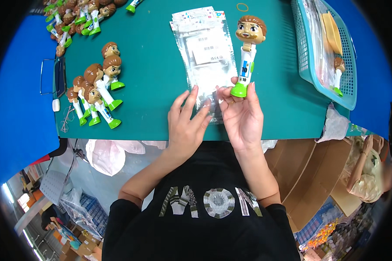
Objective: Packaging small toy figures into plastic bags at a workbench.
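My right hand (244,115) grips a toy figure (247,56) upright by its green base, fingers and thumb closed around it. The figure has a large brown-haired, bearded head and a slim white body with a blue patch. Beside it, my left hand (187,124) lies open with fingers apart over the lower part of a stack of clear plastic bags (194,74). These bags have printed headers at the top and a white label showing through. The fingertips of my right hand are close to the bags' lower right edge.
On the left of the green table (148,65) lies a small group of similar figures (93,89), with a larger pile (80,19) behind. A turquoise basket (306,65) stands at the right, holding bags and one figure. A rubber band (242,7) lies at the back.
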`<state>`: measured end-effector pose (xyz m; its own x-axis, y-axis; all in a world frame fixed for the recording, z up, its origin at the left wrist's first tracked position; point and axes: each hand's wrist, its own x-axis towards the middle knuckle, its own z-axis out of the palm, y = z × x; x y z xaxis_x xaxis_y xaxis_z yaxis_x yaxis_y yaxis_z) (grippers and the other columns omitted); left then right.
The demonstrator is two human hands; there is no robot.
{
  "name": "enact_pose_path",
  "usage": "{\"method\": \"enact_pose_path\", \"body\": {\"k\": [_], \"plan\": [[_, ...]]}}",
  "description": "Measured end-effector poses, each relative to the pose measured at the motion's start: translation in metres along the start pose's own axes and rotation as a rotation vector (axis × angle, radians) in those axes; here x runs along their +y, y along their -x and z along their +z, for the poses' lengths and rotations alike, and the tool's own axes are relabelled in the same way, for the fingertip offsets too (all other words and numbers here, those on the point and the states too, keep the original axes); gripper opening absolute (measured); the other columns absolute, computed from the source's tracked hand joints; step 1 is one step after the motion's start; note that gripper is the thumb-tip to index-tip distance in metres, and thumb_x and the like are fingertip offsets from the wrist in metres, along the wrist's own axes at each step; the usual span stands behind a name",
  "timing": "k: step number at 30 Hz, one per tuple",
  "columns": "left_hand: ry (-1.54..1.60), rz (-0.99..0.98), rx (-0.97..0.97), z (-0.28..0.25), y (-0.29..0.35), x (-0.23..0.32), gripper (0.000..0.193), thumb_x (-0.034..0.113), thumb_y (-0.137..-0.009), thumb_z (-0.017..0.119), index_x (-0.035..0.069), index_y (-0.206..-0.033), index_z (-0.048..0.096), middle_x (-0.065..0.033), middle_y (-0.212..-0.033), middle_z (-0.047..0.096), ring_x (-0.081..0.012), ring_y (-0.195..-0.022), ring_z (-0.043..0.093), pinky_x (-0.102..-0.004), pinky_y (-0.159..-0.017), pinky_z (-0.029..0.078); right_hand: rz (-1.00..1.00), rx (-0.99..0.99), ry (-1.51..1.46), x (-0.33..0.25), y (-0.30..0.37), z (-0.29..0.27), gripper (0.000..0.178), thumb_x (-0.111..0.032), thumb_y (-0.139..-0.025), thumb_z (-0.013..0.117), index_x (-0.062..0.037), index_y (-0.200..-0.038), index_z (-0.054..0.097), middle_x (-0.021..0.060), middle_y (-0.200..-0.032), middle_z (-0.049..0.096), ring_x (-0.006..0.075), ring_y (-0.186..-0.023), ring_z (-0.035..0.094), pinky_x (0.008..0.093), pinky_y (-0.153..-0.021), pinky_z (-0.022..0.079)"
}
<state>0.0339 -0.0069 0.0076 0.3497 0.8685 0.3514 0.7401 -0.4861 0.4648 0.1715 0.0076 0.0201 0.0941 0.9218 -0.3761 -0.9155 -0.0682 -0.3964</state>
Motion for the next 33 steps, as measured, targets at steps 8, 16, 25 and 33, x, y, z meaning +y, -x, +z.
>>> {"method": "enact_pose_path", "body": {"k": [8,16,25,33], "plan": [[0.262,-0.037,0.129,0.003,-0.021,0.000,0.042,-0.011,-0.073,0.059,-0.006,-0.114,0.057,-0.0153,-0.123,0.055,-0.0285,-0.101,0.061,-0.0326,-0.079,0.051,-0.259,0.042,0.888,-0.044,0.071,-0.016,0.047,-0.033,-0.086,0.061,0.0064,-0.109,0.051,0.0136,-0.081,0.061,0.0104,-0.047,0.046,0.0215,-0.042,0.037],[0.466,-0.094,-0.050,0.000,-0.026,0.017,0.061,-0.013,-0.071,0.056,-0.001,-0.129,0.046,-0.0178,-0.136,0.043,-0.0316,-0.119,0.050,-0.0341,-0.088,0.049,-0.706,-0.061,1.543,-0.048,0.109,-0.047,0.031,-0.003,-0.064,0.077,0.0038,-0.091,0.064,0.0046,-0.066,0.058,0.0087,-0.050,0.050,0.0207,-0.046,0.039],[0.446,0.027,-0.251,-0.004,-0.030,0.015,0.068,-0.012,-0.070,0.052,-0.002,-0.135,0.035,-0.0180,-0.141,0.033,-0.0353,-0.121,0.045,-0.0379,-0.087,0.048,-0.443,-0.017,1.340,-0.057,0.118,-0.058,0.023,-0.008,-0.073,0.069,0.0069,-0.089,0.062,0.0046,-0.072,0.058,0.0095,-0.062,0.053,0.0216,-0.055,0.039],[0.489,0.037,-0.210,0.007,-0.020,0.023,0.061,-0.009,-0.078,0.054,0.002,-0.136,0.038,-0.0161,-0.141,0.035,-0.0301,-0.115,0.052,-0.0307,-0.076,0.053,-0.644,-0.025,1.570,-0.038,0.093,-0.049,0.039,-0.003,-0.066,0.079,0.0036,-0.102,0.064,0.0062,-0.080,0.062,0.0095,-0.062,0.055,0.0209,-0.054,0.043]]}}
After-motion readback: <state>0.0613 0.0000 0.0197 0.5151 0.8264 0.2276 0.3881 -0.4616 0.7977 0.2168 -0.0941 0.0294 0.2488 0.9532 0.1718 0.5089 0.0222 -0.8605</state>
